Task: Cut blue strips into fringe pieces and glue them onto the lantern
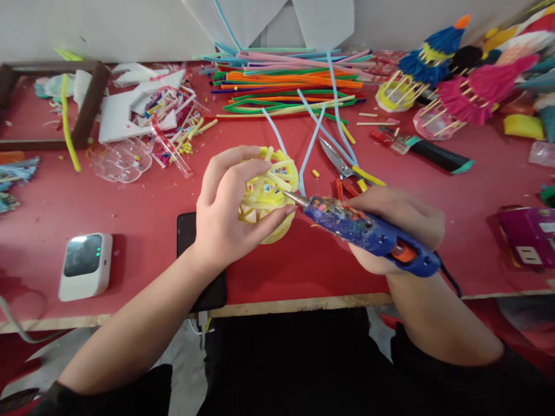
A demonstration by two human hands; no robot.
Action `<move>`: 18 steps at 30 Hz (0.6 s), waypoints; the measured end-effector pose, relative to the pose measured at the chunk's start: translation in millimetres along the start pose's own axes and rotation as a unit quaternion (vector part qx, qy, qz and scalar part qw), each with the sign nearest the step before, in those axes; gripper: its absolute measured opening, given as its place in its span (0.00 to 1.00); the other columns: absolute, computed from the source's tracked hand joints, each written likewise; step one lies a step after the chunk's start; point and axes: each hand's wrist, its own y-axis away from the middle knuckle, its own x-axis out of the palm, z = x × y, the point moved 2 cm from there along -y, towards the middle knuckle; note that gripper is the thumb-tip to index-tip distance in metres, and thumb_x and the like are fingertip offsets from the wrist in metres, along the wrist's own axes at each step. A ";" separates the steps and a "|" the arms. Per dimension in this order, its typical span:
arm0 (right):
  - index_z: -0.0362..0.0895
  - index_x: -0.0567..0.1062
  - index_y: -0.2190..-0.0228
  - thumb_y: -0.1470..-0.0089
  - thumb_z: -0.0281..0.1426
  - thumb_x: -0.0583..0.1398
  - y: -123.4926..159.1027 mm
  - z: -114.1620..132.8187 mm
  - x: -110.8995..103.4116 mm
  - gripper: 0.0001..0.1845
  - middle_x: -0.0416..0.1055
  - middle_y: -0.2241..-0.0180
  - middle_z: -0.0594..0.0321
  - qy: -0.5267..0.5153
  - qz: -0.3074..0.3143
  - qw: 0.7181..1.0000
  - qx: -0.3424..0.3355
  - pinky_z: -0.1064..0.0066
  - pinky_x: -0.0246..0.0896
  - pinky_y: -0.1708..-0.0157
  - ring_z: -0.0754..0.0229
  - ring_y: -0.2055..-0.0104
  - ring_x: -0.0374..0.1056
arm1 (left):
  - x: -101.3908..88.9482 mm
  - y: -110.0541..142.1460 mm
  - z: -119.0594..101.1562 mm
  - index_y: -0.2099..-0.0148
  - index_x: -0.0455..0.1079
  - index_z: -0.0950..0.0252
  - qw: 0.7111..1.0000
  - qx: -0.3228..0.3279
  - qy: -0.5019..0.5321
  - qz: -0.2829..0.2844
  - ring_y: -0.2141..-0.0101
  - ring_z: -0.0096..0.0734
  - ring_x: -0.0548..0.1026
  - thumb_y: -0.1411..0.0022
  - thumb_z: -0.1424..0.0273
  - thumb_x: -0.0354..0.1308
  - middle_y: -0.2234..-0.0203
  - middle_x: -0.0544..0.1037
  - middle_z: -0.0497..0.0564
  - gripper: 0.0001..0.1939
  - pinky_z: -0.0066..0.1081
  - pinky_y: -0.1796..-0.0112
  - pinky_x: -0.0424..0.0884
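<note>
Soft, even light covers the red tabletop [147, 225], with glare on a small dark screen [81, 254]. Wide-angle distortion stretches the edges.

On our table [145, 231], we have a device [85, 267] left of the phone [213, 294], scissors [340, 166] behind the glue gun [364, 232], pipe cleaners [295, 78] farther back.

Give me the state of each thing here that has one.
Left grip: closed around yellow frame
Yellow frame: openwork, held
Right grip: closed on glue gun
Glue gun: pointed at the frame, contact unclear
Phone: visible part dark, partly covered
White gadget: green lights lit
Scissors: lying flat, open or shut unclear
Pipe cleaners: loosely piled
</note>
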 end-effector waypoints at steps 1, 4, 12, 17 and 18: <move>0.50 0.81 0.60 0.47 0.29 0.64 0.4 0.0 -0.1 0.11 0.78 0.74 0.64 -0.001 0.006 1.000 -0.003 0.65 0.70 0.75 0.58 0.76 0.73 | -0.1 -0.5 -0.7 0.40 0.68 0.55 1.000 0.003 -0.001 -0.002 0.44 0.51 0.78 0.36 0.57 0.69 0.46 0.77 0.57 0.25 0.53 0.44 0.78; 0.49 0.81 0.57 0.44 0.30 0.63 1.2 -0.3 0.2 0.12 0.78 0.73 0.62 -0.010 0.026 1.000 -0.014 0.63 0.70 0.75 0.56 0.75 0.73 | -0.8 -1.7 -3.5 0.41 0.69 0.56 1.000 0.006 -0.012 -0.003 0.45 0.48 0.79 0.33 0.57 0.67 0.46 0.78 0.57 0.22 0.51 0.46 0.81; 0.53 0.80 0.59 0.46 0.26 0.61 -1.6 2.6 1.9 0.15 0.77 0.74 0.65 0.035 0.006 0.999 -0.014 0.62 0.71 0.76 0.55 0.76 0.73 | 0.4 0.8 -1.5 0.42 0.67 0.55 0.999 -0.011 -0.044 -0.007 0.47 0.50 0.80 0.33 0.53 0.65 0.47 0.78 0.56 0.23 0.53 0.49 0.82; 0.58 0.79 0.59 0.42 0.27 0.59 -1.3 5.6 2.9 0.14 0.77 0.75 0.65 0.064 0.014 0.998 0.008 0.58 0.72 0.76 0.52 0.76 0.74 | 1.8 1.2 -2.3 0.41 0.68 0.55 1.000 -0.012 0.020 0.000 0.44 0.52 0.78 0.35 0.59 0.69 0.45 0.76 0.58 0.24 0.54 0.46 0.80; 0.58 0.79 0.59 0.43 0.27 0.60 -0.6 5.3 1.9 0.15 0.77 0.75 0.65 0.064 0.011 0.998 0.007 0.58 0.72 0.75 0.52 0.76 0.74 | 1.7 1.0 -2.7 0.41 0.68 0.55 1.000 -0.008 0.022 -0.002 0.44 0.52 0.78 0.35 0.59 0.69 0.45 0.76 0.57 0.24 0.54 0.46 0.80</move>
